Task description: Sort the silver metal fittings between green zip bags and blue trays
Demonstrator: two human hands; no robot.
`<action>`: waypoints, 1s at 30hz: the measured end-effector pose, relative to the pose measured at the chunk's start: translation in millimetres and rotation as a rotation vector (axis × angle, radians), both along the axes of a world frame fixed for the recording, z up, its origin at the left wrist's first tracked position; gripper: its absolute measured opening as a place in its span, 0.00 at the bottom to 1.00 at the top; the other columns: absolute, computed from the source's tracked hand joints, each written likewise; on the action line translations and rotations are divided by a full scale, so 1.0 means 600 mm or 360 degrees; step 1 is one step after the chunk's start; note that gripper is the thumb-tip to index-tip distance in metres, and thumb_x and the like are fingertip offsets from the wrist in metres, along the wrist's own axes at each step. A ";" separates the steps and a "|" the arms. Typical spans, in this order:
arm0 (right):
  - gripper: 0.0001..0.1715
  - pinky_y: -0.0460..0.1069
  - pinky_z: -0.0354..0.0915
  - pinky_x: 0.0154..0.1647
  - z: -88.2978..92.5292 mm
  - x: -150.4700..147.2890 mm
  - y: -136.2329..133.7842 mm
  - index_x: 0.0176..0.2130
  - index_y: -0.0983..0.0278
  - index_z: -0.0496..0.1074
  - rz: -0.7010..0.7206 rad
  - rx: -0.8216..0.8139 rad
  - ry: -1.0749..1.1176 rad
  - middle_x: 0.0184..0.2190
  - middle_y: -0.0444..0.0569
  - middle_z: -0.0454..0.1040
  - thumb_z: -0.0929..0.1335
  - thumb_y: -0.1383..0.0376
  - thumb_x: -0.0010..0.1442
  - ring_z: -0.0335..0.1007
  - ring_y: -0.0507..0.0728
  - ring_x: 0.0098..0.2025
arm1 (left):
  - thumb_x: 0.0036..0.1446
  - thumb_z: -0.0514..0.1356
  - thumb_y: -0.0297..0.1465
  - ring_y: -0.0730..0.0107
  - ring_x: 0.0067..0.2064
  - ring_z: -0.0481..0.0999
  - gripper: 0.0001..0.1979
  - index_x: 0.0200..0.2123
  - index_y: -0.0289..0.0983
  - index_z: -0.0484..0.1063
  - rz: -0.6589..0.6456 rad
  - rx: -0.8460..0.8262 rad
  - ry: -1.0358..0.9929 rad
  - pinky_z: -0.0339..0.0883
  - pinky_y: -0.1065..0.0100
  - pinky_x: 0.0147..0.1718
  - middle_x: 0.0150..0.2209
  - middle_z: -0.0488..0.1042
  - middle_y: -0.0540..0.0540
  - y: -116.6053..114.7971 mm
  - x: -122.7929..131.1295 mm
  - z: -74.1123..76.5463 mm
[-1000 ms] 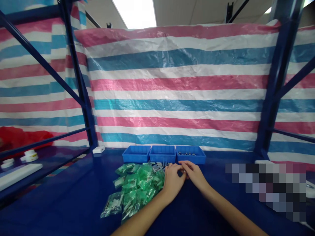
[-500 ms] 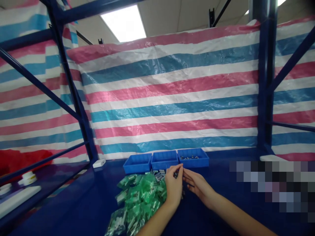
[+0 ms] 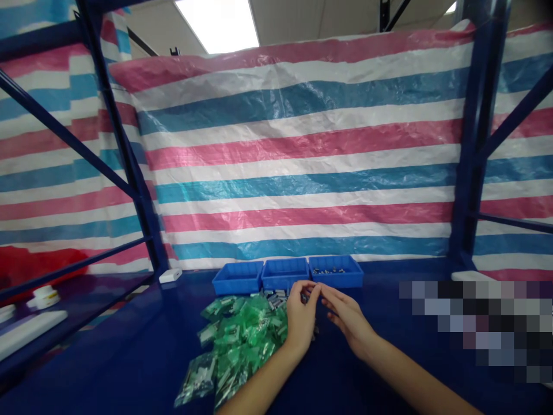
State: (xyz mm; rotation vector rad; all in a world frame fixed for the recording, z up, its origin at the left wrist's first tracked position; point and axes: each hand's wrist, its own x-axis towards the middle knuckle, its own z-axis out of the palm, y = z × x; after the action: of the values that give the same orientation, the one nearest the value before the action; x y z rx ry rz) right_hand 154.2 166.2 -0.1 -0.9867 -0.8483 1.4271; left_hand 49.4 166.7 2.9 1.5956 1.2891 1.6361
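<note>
My left hand [image 3: 300, 317] is curled with its thumb and forefinger together, and something small and dark shows between its fingers, too small to name. The fingertips of my right hand [image 3: 348, 319] are pinched against those of my left. What the right fingers hold, if anything, is hidden. Beside my left hand lies a heap of green-tinted clear plastic bags [image 3: 242, 334] with small metal pieces inside. Loose grey metal pieces [image 3: 277, 298] lie just behind the heap. Beyond my hands stands a blue bin [image 3: 341, 280] with several small metal parts in it.
Two more blue bins [image 3: 237, 286] stand to the left in the same row. A white box [image 3: 170, 275] sits by the left post. Dark blue posts [image 3: 470, 173] frame the blue table [image 3: 142, 346], and a striped plastic sheet [image 3: 302, 155] hangs behind.
My hands stay together at the fingertips, with only a slight shift in the fingers. The whole view has moved a little, so the bins sit slightly higher and further left.
</note>
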 end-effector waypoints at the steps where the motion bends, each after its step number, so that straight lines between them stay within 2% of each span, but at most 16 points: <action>1: 0.16 0.41 0.62 0.26 0.000 -0.001 0.000 0.37 0.62 0.77 0.0003 -0.0002 -0.0016 0.36 0.49 0.76 0.71 0.58 0.48 0.69 0.53 0.36 | 0.54 0.56 0.38 0.68 0.35 0.69 0.11 0.33 0.35 0.70 0.0000 -0.0003 -0.0004 0.61 0.68 0.36 0.32 0.71 0.47 -0.001 0.000 0.000; 6: 0.16 0.40 0.60 0.24 0.005 -0.005 -0.003 0.36 0.62 0.77 0.0137 -0.0058 0.0045 0.37 0.49 0.75 0.71 0.56 0.48 0.68 0.50 0.33 | 0.56 0.55 0.40 0.70 0.33 0.67 0.13 0.31 0.35 0.67 -0.0017 -0.0017 -0.0039 0.60 0.69 0.34 0.29 0.68 0.49 -0.007 0.003 0.002; 11: 0.15 0.40 0.59 0.23 0.010 -0.009 -0.009 0.33 0.63 0.76 0.0260 -0.0136 0.0127 0.36 0.49 0.75 0.72 0.55 0.48 0.67 0.48 0.30 | 0.56 0.54 0.41 0.70 0.34 0.67 0.14 0.32 0.35 0.67 -0.0008 0.0015 -0.0052 0.60 0.70 0.35 0.30 0.68 0.48 -0.006 0.002 0.002; 18: 0.18 0.40 0.58 0.22 0.009 -0.011 -0.016 0.36 0.64 0.76 0.0408 0.0023 -0.0010 0.36 0.49 0.75 0.69 0.53 0.51 0.67 0.49 0.31 | 0.58 0.51 0.43 0.71 0.34 0.66 0.17 0.30 0.35 0.67 -0.0048 -0.0001 -0.0075 0.61 0.70 0.37 0.29 0.67 0.48 0.003 0.001 -0.003; 24: 0.18 0.41 0.59 0.22 0.009 -0.006 -0.008 0.35 0.63 0.76 0.0309 0.0074 -0.0117 0.38 0.50 0.75 0.70 0.54 0.49 0.67 0.50 0.30 | 0.59 0.51 0.41 0.71 0.34 0.67 0.16 0.31 0.35 0.67 -0.0056 0.0012 -0.0051 0.61 0.70 0.37 0.30 0.68 0.48 0.006 0.003 -0.006; 30: 0.21 0.42 0.57 0.20 0.006 0.002 0.001 0.32 0.65 0.76 -0.0046 0.0268 -0.0369 0.32 0.49 0.74 0.70 0.51 0.45 0.64 0.51 0.28 | 0.57 0.54 0.40 0.70 0.35 0.68 0.13 0.34 0.35 0.69 -0.0045 0.0051 -0.0017 0.61 0.70 0.36 0.32 0.70 0.47 0.009 0.005 -0.007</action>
State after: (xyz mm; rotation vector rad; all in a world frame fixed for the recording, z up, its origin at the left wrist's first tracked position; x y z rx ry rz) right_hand 155.4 166.6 3.7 -1.0430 -1.1011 1.2096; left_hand 52.5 172.0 -1.0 1.6147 1.2351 1.6535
